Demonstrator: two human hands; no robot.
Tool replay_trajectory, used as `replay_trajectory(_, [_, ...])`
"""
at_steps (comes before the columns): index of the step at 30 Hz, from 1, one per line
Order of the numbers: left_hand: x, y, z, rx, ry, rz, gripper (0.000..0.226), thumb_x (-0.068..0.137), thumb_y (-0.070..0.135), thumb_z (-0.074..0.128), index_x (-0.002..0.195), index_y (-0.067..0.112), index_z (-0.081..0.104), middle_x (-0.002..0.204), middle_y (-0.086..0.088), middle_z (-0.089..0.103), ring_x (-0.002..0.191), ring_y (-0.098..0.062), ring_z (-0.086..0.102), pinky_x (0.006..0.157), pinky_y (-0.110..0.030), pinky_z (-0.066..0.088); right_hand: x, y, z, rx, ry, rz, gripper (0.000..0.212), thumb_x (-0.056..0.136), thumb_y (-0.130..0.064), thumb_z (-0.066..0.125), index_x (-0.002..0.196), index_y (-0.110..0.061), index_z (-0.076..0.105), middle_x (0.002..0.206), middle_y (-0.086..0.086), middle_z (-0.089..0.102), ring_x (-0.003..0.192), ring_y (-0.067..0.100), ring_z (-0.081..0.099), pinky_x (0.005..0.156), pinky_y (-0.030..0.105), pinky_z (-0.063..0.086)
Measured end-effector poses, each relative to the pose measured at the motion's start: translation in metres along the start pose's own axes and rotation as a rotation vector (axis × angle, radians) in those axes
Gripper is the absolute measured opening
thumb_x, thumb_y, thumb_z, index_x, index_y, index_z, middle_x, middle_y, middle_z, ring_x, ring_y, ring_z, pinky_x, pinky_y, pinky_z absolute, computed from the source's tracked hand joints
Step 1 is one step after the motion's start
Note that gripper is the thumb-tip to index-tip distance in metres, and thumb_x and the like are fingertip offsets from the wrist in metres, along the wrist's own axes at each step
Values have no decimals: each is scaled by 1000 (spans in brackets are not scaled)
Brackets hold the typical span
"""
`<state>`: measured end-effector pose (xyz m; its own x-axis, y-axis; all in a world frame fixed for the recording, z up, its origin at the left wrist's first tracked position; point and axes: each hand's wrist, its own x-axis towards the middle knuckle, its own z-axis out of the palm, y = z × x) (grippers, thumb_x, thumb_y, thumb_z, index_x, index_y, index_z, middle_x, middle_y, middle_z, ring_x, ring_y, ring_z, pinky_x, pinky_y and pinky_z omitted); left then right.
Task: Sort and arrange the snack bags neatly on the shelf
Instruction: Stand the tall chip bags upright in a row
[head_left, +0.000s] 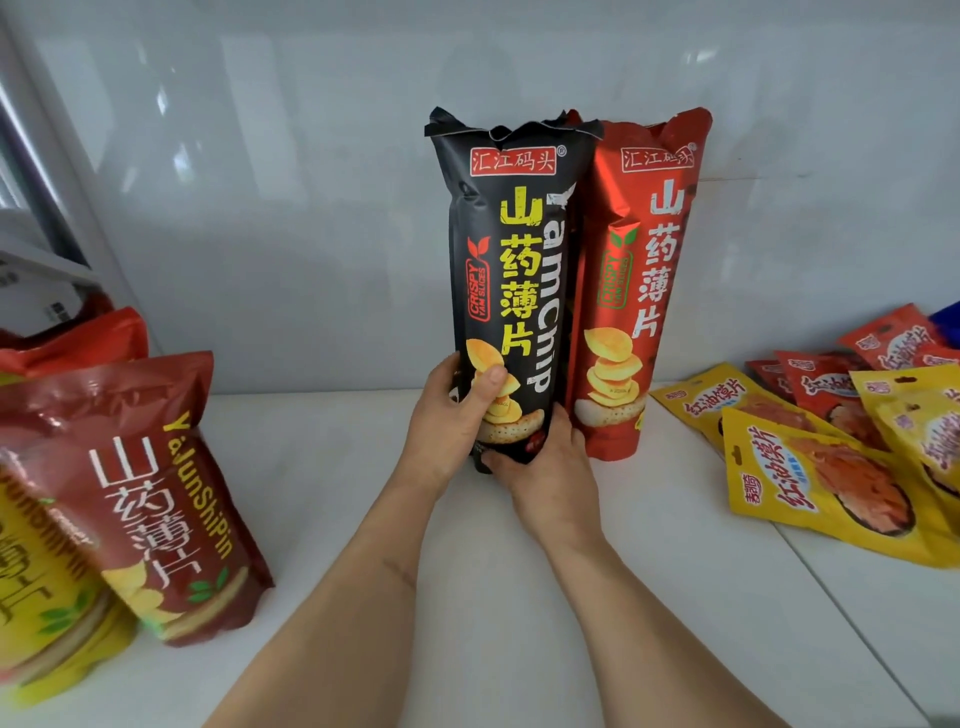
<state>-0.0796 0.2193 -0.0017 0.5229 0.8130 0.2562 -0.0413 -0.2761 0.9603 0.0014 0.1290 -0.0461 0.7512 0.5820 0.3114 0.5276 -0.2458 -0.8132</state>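
Far left of the grip, a cluster of large snack bags stands on the white shelf (337, 519): a blurred yellow bag (36, 597) at the frame edge, a dark red yam-chip bag (171, 499) leaning just beside it, and another red bag (72, 338) behind them.

At the centre, both hands form the grip on a tall black yam-chip bag (511, 270), which stands upright near the back wall. The left hand (452, 415) wraps the bag's lower left side, its thumb pressed across the front over the printed chips. The right hand (545, 467) cups the bottom right corner, fingers curled under and round the base.

Immediately right of the grip, a tall red yam-chip bag (639, 291) stands upright, touching the black one and partly behind it.

Further right, well apart from the grip, small flat packets lie in a loose overlapping heap on the shelf: yellow packets (810, 478) nearer the front, red packets (831, 384) behind them.
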Motion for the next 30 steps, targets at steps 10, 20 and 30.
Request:
replay_trajectory(10, [-66,-4,-37,1172,0,101,46,102,50,46,142,27,53,141,5,58,120,-20,60,91,-33,49,-47,-12,-20,-586,48,-121,50,90,-49,57,125,-15,52,119,6,55,108,27,54,82,36,43])
replay_trajectory(20, [-139,-14,-106,1245,225,584,25,89,32,56,87,16,74,79,1,73,60,-21,67,47,-31,52,-105,-51,11,-616,14,-593,17,81,-22,76,94,-12,71,88,4,66,77,28,62,61,36,48])
replay_trajectory(30, [-203,-7,-182,994,271,720,24,96,30,55,95,15,74,91,2,74,72,-20,69,53,-30,53,-176,-111,40,-503,-102,-453,32,101,-32,46,128,-20,58,126,-1,60,115,21,53,92,32,41])
